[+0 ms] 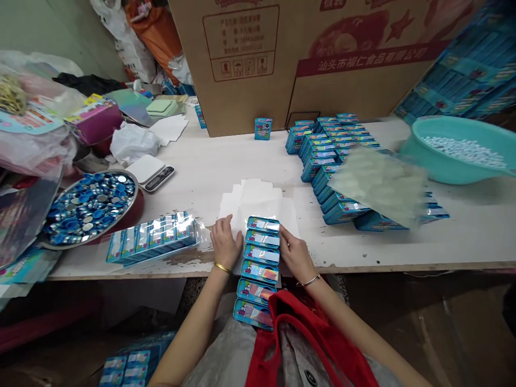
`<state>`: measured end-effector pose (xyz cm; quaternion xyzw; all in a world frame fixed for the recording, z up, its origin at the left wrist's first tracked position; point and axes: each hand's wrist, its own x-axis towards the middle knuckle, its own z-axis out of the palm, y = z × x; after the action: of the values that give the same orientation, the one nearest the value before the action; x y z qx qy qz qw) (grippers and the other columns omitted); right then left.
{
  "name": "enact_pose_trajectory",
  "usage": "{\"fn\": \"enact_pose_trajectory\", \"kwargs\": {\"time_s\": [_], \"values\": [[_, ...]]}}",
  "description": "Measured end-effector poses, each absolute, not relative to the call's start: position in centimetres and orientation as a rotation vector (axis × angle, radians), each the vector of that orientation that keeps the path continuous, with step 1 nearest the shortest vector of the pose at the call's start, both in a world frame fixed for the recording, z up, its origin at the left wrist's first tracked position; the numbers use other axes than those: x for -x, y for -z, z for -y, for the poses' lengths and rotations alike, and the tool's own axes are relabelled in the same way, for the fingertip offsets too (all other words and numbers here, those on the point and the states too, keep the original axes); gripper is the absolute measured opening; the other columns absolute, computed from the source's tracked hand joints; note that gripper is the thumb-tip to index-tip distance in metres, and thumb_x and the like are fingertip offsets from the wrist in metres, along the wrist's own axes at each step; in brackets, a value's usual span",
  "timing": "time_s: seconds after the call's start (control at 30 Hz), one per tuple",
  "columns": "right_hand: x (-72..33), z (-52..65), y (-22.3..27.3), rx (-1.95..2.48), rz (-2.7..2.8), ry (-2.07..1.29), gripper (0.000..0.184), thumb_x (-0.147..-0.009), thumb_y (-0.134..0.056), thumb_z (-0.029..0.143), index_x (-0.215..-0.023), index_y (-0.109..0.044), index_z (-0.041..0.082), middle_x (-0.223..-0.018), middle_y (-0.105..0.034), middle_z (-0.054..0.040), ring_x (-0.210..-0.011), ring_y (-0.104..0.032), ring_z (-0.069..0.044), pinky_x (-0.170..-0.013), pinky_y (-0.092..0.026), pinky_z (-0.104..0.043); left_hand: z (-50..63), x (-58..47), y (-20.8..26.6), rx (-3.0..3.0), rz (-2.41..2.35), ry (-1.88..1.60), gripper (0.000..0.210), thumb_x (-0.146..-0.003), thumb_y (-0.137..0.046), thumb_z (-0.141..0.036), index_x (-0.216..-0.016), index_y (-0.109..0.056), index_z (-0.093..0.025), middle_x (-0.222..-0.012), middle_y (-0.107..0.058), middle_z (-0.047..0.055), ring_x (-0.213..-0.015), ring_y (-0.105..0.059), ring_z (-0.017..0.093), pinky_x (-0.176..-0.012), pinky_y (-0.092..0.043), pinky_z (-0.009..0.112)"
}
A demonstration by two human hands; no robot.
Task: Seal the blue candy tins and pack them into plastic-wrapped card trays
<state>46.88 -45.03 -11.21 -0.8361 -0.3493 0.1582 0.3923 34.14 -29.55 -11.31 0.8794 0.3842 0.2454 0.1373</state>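
Observation:
A row of small blue boxes runs from the white paper toward my body, passing over the table's front edge. My left hand is beside the row's left side, its fingers apart and its thumb close to the boxes. Along the right side near the far end, my right hand has bent fingers against the boxes; some fingertips are hidden. Under the far end lie white paper sheets. To the left sits a clear-wrapped pack of blue boxes.
A steel bowl of blue-and-silver pieces stands left, near a digital scale. Stacked blue boxes stand right, a blurred translucent sheet over them. Beyond are a turquoise basin with white pellets and a large carton.

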Motion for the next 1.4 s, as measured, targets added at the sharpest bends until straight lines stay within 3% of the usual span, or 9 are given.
{"fn": "enact_pose_trajectory", "kwargs": {"time_s": [0.1,0.2,0.27,0.43,0.6,0.77,0.97,1.3,1.4], "values": [[-47.3,45.3,10.4,2.348,1.034,-0.265,0.040,-0.097,-0.037,0.032,-0.126,-0.062,0.022,-0.081,-0.069,-0.0080,-0.068,-0.061,-0.020,-0.058,-0.036,-0.028,28.8,-35.5,10.5,-2.696,-0.950,-0.623,0.035,-0.081,-0.058,-0.021,-0.116,-0.058,-0.020,-0.117,-0.058,0.013,-0.106,-0.051,0.030,-0.086,-0.038,0.042],[-47.9,45.3,9.9,2.455,1.067,-0.097,0.037,-0.094,-0.044,0.030,-0.125,-0.061,0.021,-0.093,-0.065,-0.0096,-0.068,-0.057,-0.018,-0.055,-0.032,-0.027,28.0,-36.9,9.8,-2.795,-0.805,-0.480,0.012,-0.086,-0.053,-0.019,-0.089,-0.064,-0.022,-0.098,-0.063,0.010,-0.092,-0.054,0.026,-0.079,-0.038,0.039],[-48.5,45.0,9.8,2.429,1.063,-0.036,0.032,-0.092,-0.045,0.028,-0.119,-0.061,0.019,-0.098,-0.064,-0.0094,-0.071,-0.056,-0.018,-0.056,-0.031,-0.027,27.6,-37.6,9.4,-2.824,-0.750,-0.458,0.015,-0.088,-0.049,-0.018,-0.080,-0.062,-0.021,-0.088,-0.062,0.008,-0.085,-0.055,0.023,-0.076,-0.037,0.037],[-49.6,44.0,9.6,2.238,1.057,-0.039,0.022,-0.092,-0.039,0.026,-0.081,-0.057,0.020,-0.072,-0.061,-0.0043,-0.067,-0.055,-0.018,-0.059,-0.032,-0.027,27.1,-38.1,8.3,-2.644,-0.650,-0.617,0.017,-0.089,-0.048,-0.021,-0.079,-0.061,-0.020,-0.086,-0.061,0.005,-0.075,-0.059,0.015,-0.067,-0.040,0.028],[-49.7,44.1,9.4,2.138,1.051,-0.010,0.024,-0.094,-0.038,0.032,-0.078,-0.052,0.021,-0.068,-0.061,-0.0045,-0.063,-0.054,-0.017,-0.061,-0.033,-0.027,25.8,-38.4,6.8,-2.418,-0.540,-0.531,0.009,-0.076,-0.057,-0.018,-0.069,-0.062,-0.020,-0.075,-0.063,0.001,-0.063,-0.059,0.012,-0.061,-0.044,0.024],[-50.5,44.1,8.6,2.191,1.138,-0.040,0.028,-0.095,-0.038,0.034,-0.078,-0.055,0.020,-0.063,-0.061,-0.0042,-0.060,-0.055,-0.017,-0.058,-0.029,-0.027,24.7,-39.1,5.1,-2.346,-0.531,-0.254,0.010,-0.074,-0.060,-0.025,-0.070,-0.066,-0.018,-0.080,-0.069,0.005,-0.063,-0.061,0.014,-0.058,-0.047,0.025],[-50.4,44.7,7.2,2.294,1.293,-0.001,0.031,-0.094,-0.037,0.028,-0.072,-0.056,0.019,-0.063,-0.060,-0.0052,-0.057,-0.052,-0.015,-0.055,-0.024,-0.028,26.8,-38.2,4.0,-2.801,-0.541,-0.293,0.028,-0.089,-0.046,-0.027,-0.073,-0.068,-0.017,-0.089,-0.066,0.009,-0.064,-0.058,0.015,-0.059,-0.041,0.027],[-47.1,46.7,9.6,2.408,1.244,0.032,0.029,-0.095,-0.038,0.030,-0.083,-0.061,0.017,-0.068,-0.066,-0.0056,-0.059,-0.055,-0.015,-0.055,-0.024,-0.028,29.2,-34.1,8.2,-2.715,-0.659,-0.557,0.023,-0.092,-0.045,-0.025,-0.104,-0.064,-0.021,-0.105,-0.066,0.009,-0.090,-0.063,0.018,-0.074,-0.044,0.027],[-47.5,46.4,10.6,2.542,1.188,-0.021,0.027,-0.093,-0.043,0.032,-0.083,-0.062,0.017,-0.067,-0.067,-0.0060,-0.058,-0.055,-0.016,-0.054,-0.019,-0.028,29.0,-34.5,9.4,-2.740,-0.805,-0.448,0.017,-0.090,-0.048,-0.027,-0.093,-0.064,-0.020,-0.094,-0.066,0.008,-0.081,-0.062,0.019,-0.064,-0.039,0.027]]}}
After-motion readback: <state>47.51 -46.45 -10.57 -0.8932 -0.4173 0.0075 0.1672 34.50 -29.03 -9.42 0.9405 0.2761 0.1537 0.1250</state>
